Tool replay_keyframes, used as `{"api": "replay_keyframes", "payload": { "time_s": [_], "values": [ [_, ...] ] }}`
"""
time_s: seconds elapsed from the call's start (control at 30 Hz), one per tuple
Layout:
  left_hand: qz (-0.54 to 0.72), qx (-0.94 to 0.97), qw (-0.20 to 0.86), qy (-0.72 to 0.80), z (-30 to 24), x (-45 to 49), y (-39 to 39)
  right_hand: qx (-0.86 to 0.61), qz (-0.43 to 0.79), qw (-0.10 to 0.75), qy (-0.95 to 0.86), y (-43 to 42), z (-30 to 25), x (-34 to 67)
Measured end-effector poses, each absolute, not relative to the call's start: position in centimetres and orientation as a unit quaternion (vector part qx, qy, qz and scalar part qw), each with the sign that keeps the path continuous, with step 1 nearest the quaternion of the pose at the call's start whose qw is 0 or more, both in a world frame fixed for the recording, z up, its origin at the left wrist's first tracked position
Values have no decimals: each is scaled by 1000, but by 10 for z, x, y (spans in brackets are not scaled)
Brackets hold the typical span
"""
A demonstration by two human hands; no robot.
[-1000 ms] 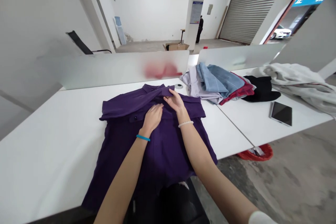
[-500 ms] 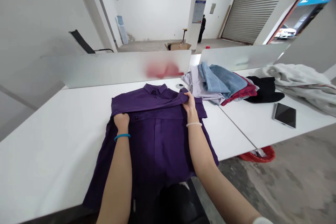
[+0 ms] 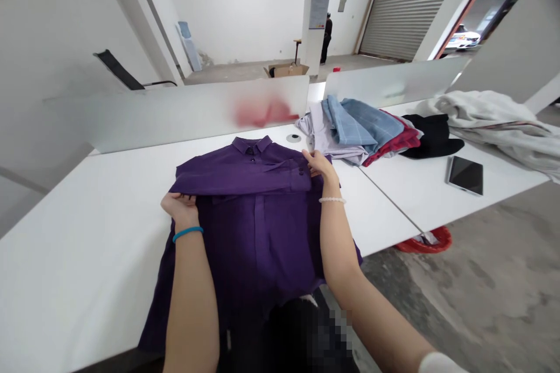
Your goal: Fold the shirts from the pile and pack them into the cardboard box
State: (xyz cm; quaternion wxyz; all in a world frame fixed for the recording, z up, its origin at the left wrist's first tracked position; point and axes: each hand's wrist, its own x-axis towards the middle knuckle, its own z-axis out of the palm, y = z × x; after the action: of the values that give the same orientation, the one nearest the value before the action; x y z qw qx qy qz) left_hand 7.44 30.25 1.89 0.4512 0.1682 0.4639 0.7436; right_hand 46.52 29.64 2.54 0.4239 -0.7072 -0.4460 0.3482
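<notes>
A purple button-up shirt (image 3: 280,233) lies front up on the white table, its collar at the far side and its lower part hanging over the near edge. Both sleeves are laid across the chest, and a buttoned cuff shows at the right. My left hand (image 3: 180,205), with a blue band at the wrist, is closed on the folded sleeve's edge at the shirt's left side, fingers partly under the cloth. At the right shoulder side, beside the cuff, my right hand (image 3: 319,164) pinches the shirt's fabric; some of its fingertips are hidden.
Right of the shirt lie folded clothes (image 3: 367,125), a black garment (image 3: 431,137), a pale cloth heap (image 3: 494,119) and a phone-like device (image 3: 465,175). A frosted divider (image 3: 184,108) runs along the back. Below the table edge sits a red bin (image 3: 443,240). Far off stands a person (image 3: 326,38).
My left hand has shifted outward to the shirt's left edge. The sleeve end that my right hand held up now lies flat, and that hand is slightly farther right. The view has tilted a little.
</notes>
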Motion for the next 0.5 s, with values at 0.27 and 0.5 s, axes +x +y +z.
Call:
{"api": "replay_keyframes", "payload": {
  "time_s": [0.27,0.5],
  "values": [
    [720,116,467,500,34,77,297,-737,190,395,-515,304,16,456],
    [550,323,411,651,30,64,293,-756,165,376,-510,303,20,456]
  ]
}}
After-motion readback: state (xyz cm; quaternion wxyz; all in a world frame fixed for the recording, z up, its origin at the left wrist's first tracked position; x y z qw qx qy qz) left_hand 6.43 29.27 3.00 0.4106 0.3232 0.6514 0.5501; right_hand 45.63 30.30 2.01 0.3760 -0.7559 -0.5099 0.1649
